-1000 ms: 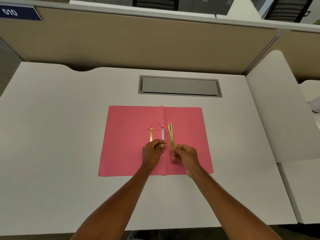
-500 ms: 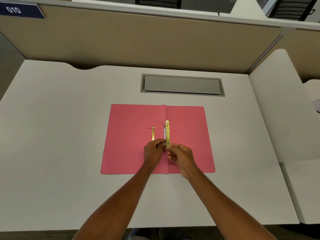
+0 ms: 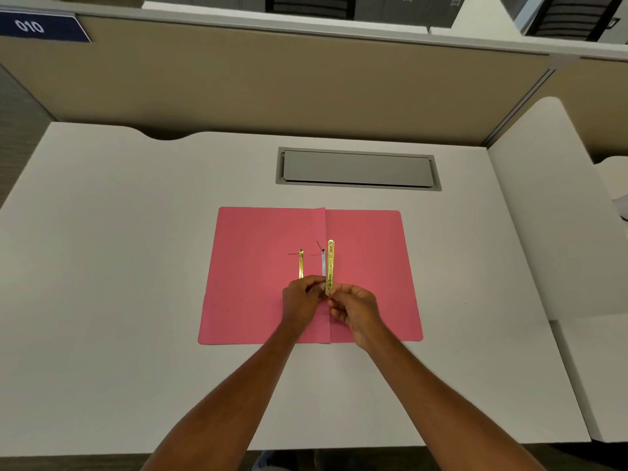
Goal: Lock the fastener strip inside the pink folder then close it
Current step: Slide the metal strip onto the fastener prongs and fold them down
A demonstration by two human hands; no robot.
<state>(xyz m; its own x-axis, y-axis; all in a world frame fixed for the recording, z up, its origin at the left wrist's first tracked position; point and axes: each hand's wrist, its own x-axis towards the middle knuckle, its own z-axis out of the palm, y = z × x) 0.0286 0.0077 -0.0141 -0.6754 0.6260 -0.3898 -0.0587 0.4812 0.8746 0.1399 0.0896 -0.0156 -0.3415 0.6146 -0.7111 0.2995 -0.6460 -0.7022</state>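
The pink folder [image 3: 258, 300] lies open flat on the white desk. Near its centre fold, two thin metal prongs stand up: a gold prong [image 3: 301, 265] on the left and a silvery prong [image 3: 323, 265] beside the fold. My right hand [image 3: 355, 312] pinches the lower end of a gold fastener strip [image 3: 330, 265], held upright and close against the silvery prong. My left hand [image 3: 302, 300] has its fingers closed at the base of the prongs, touching the strip's lower end. The prongs' lower parts are hidden by my fingers.
A grey cable hatch [image 3: 358, 168] is set into the desk [image 3: 102, 300] behind the folder. A beige partition [image 3: 272, 79] runs along the back. A white side divider [image 3: 550, 215] stands at the right.
My right hand has carried the gold strip leftward from the folder's right half to the centre fold, beside the silvery prong. My left hand has stayed at the prongs' base.
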